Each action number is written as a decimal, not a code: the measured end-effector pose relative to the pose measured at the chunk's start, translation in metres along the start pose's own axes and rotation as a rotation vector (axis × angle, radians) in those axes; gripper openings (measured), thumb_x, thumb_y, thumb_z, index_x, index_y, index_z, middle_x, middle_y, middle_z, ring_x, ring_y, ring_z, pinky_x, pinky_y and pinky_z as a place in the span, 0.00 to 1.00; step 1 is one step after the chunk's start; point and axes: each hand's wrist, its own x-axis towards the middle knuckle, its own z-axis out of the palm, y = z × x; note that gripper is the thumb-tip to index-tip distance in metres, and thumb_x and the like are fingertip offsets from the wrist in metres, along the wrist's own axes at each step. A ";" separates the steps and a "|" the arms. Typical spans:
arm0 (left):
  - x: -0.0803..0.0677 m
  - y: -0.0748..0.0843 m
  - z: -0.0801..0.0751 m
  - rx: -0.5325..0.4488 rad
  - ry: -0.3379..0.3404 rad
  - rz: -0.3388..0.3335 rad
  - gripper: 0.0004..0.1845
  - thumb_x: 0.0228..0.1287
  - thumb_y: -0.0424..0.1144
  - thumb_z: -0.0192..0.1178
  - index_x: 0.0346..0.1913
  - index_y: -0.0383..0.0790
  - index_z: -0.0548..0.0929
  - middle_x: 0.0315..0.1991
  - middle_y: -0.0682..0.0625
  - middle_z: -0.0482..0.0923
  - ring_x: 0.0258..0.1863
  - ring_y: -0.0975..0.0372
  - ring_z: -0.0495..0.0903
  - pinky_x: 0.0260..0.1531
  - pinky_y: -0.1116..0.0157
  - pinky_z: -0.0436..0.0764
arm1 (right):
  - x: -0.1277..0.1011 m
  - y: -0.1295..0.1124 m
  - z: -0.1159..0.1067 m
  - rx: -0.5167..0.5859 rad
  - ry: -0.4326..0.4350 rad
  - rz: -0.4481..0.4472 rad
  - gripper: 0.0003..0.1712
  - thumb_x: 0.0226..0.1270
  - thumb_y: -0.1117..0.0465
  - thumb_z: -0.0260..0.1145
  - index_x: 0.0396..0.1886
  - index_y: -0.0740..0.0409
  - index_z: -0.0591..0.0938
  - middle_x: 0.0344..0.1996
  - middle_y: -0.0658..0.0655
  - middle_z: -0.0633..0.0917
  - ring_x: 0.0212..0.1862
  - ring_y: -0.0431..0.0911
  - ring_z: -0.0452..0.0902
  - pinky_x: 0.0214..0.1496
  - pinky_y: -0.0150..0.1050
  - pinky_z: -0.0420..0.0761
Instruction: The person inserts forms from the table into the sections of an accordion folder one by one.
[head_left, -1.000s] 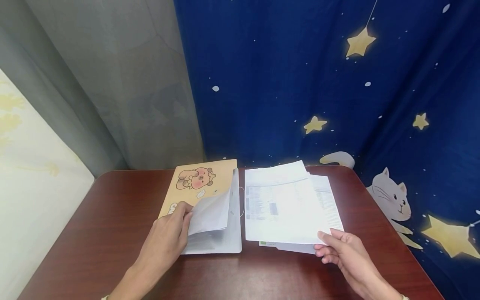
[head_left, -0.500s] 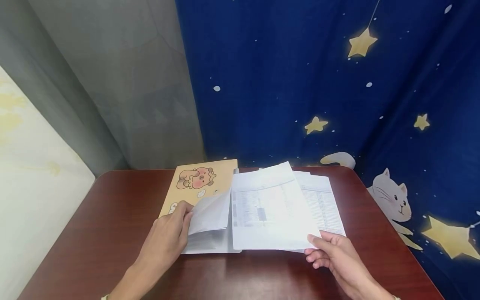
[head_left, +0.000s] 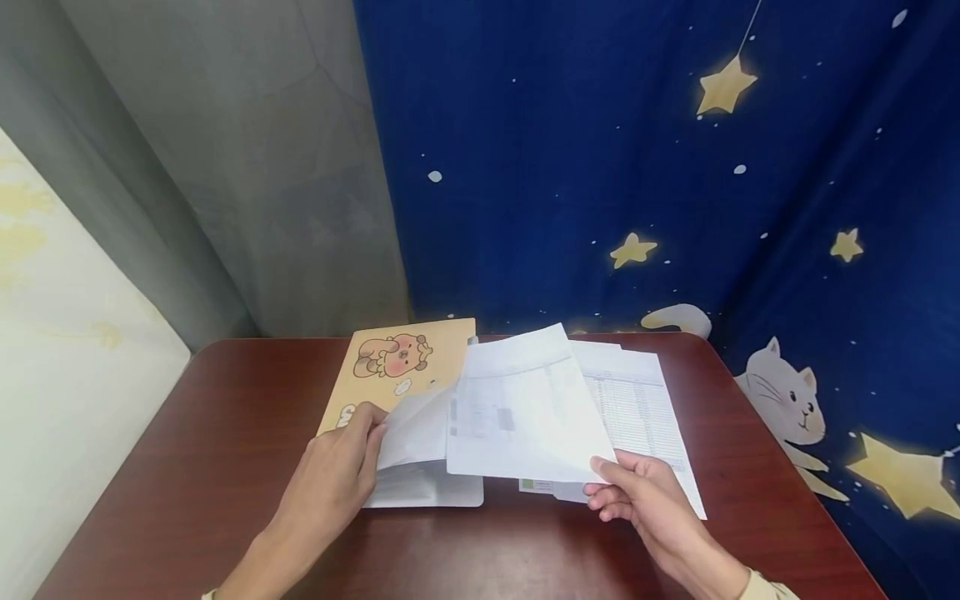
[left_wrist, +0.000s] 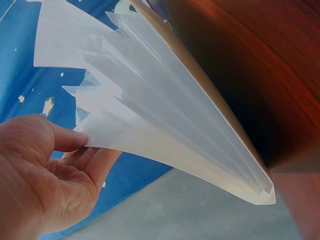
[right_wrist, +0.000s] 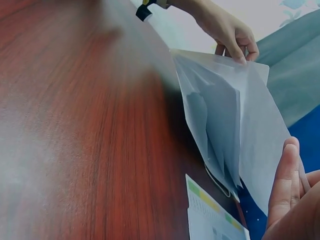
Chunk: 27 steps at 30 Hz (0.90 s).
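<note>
A tan folder (head_left: pixel 442 350) with a cartoon animal on its cover lies left of centre on the table. My left hand (head_left: pixel 330 467) pinches its raised cover and sleeves at the near left side. Several translucent pockets (left_wrist: pixel 145 95) fan apart in the left wrist view. A printed white sheet of paper (head_left: pixel 517 408) is held by its near right corner between the thumb and fingers of my right hand (head_left: pixel 645 500). That sheet's left edge overlaps the folder's opening; in the right wrist view the sheet (right_wrist: pixel 262 120) stands beside the pockets. How deep it reaches is unclear.
More printed papers (head_left: pixel 637 408) lie in a loose pile to the right, partly under the held sheet. A thin elastic cord (right_wrist: pixel 217 182) loops from the folder's edge. The reddish-brown table (head_left: pixel 225 433) ends at a blue starry curtain (head_left: pixel 525 208) and a grey one.
My right hand has carried the sheet leftward from above the paper pile to the folder's opening, uncovering more of the pile. My left hand has stayed in place on the folder.
</note>
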 end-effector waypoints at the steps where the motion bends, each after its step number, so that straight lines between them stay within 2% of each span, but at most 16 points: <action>1: 0.000 0.000 0.000 0.000 -0.001 0.000 0.05 0.75 0.33 0.63 0.44 0.45 0.78 0.14 0.64 0.60 0.18 0.69 0.61 0.22 0.69 0.64 | 0.001 0.000 0.002 0.003 0.003 -0.001 0.18 0.77 0.56 0.67 0.53 0.67 0.80 0.27 0.50 0.90 0.27 0.36 0.85 0.33 0.30 0.84; 5: 0.000 0.000 -0.001 -0.002 -0.005 0.002 0.02 0.79 0.36 0.60 0.44 0.44 0.79 0.15 0.64 0.62 0.18 0.69 0.62 0.22 0.68 0.65 | 0.006 -0.001 0.008 -0.001 0.009 -0.008 0.20 0.76 0.56 0.68 0.55 0.69 0.80 0.27 0.50 0.90 0.27 0.36 0.85 0.32 0.30 0.83; 9: 0.000 0.000 -0.001 0.002 -0.001 0.006 0.01 0.78 0.36 0.61 0.44 0.44 0.79 0.15 0.64 0.61 0.17 0.68 0.62 0.22 0.68 0.65 | 0.012 -0.001 0.014 -0.015 0.020 -0.025 0.20 0.76 0.56 0.67 0.54 0.70 0.80 0.26 0.51 0.90 0.26 0.37 0.84 0.32 0.31 0.83; 16: 0.001 0.001 0.000 0.006 0.006 0.012 0.03 0.76 0.34 0.61 0.43 0.44 0.78 0.15 0.63 0.62 0.17 0.68 0.62 0.21 0.69 0.65 | 0.024 -0.003 0.020 -0.011 0.100 -0.023 0.18 0.76 0.59 0.67 0.55 0.71 0.82 0.25 0.53 0.90 0.25 0.38 0.84 0.31 0.31 0.84; 22: 0.001 0.002 -0.001 0.008 0.011 0.011 0.04 0.76 0.34 0.62 0.42 0.46 0.78 0.15 0.63 0.63 0.17 0.68 0.63 0.21 0.69 0.65 | 0.033 -0.003 0.033 0.023 0.080 -0.029 0.20 0.76 0.60 0.67 0.57 0.72 0.81 0.25 0.53 0.91 0.25 0.38 0.85 0.31 0.31 0.84; 27: 0.000 0.003 -0.002 0.012 0.014 0.008 0.07 0.72 0.32 0.66 0.43 0.47 0.78 0.14 0.63 0.62 0.17 0.68 0.62 0.21 0.69 0.65 | 0.039 -0.003 0.048 0.046 0.057 -0.054 0.20 0.76 0.61 0.66 0.58 0.72 0.81 0.26 0.53 0.91 0.26 0.38 0.86 0.31 0.31 0.84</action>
